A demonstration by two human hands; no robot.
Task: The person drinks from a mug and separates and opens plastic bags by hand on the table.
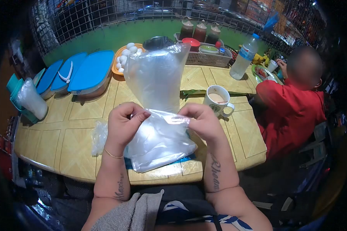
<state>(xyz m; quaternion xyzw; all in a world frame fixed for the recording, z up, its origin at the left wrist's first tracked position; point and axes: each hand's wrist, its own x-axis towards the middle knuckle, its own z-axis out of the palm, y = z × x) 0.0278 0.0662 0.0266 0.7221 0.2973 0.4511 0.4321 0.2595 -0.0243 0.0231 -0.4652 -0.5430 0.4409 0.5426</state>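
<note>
Head view: blue-lidded containers (91,71) are lined up toward table's (69,150) far-left corner; eggs (123,59) and condiment basket (208,59) are set along far edge. Water bottle (244,57) is placed near far-right corner, person in red (293,111) seated at right edge. Mug (214,106) is parked just beyond right hand (200,120). Clear plastic (164,116) is pinched between both hands, thumb to finger, left hand (128,122) likewise nearly closed; it's held above bag pile (158,148) at near edge.
</note>
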